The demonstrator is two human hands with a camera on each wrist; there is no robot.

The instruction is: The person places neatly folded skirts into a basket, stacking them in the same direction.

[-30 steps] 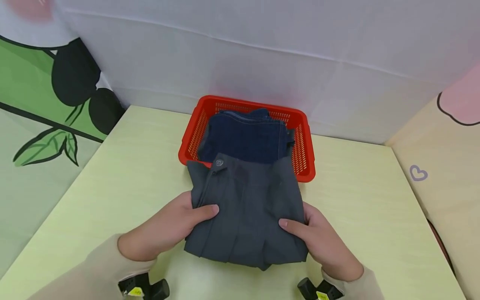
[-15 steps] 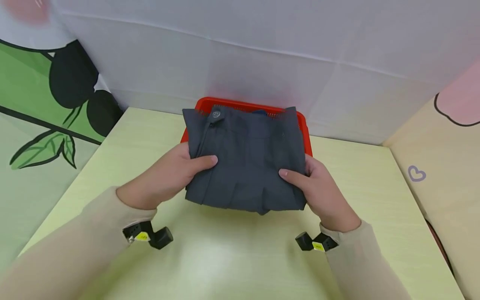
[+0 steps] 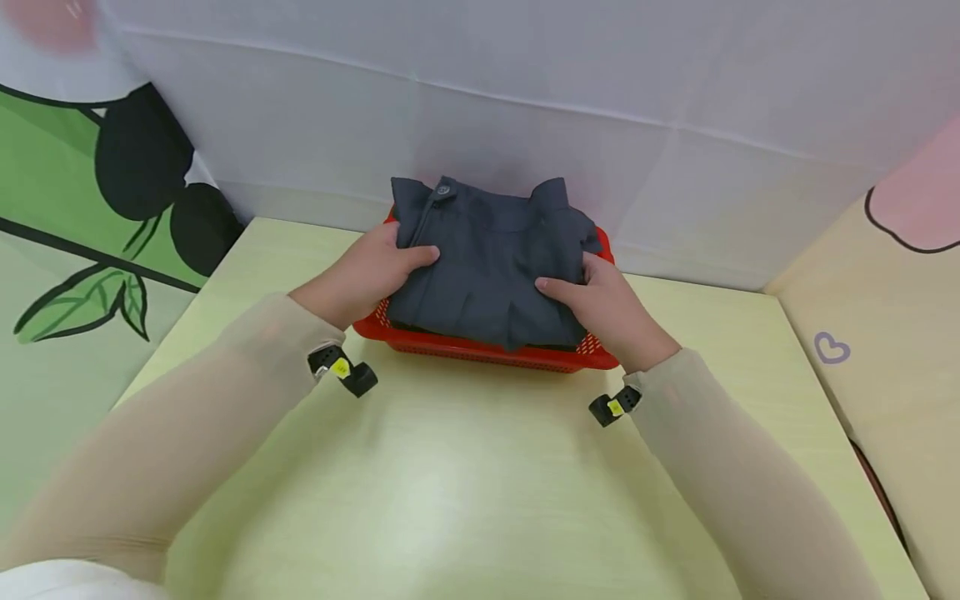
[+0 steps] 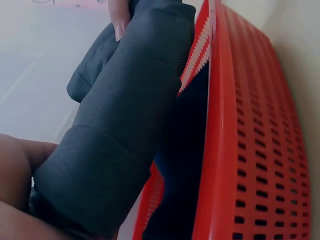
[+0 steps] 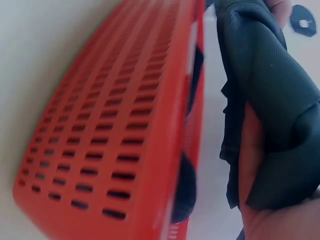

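A folded dark grey pleated skirt [image 3: 487, 258], with a button at its waistband, hangs over the red basket [image 3: 420, 342] in the head view. My left hand [image 3: 367, 279] grips its left edge, thumb on top, and my right hand [image 3: 618, 312] grips the right edge the same way. Seen from the left wrist, the skirt [image 4: 120, 110] is a thick folded roll above the basket rim, and dark blue cloth [image 4: 185, 135] lies inside the basket. The right wrist view shows the skirt [image 5: 270, 75] apart from the basket wall [image 5: 110, 115], with fingers [image 5: 250, 155] beneath it.
The basket stands on a pale yellow table [image 3: 450, 483], close to a white cloth backdrop [image 3: 487, 108]. A printed panel [image 3: 105, 242] borders the left side, and a cream panel [image 3: 885, 333] the right. Each wrist carries a small black camera [image 3: 345, 369].
Both hands have carried the skirt forward from the basket's near side to over it. The skirt now covers the folded denim that was visible in the basket one second ago.
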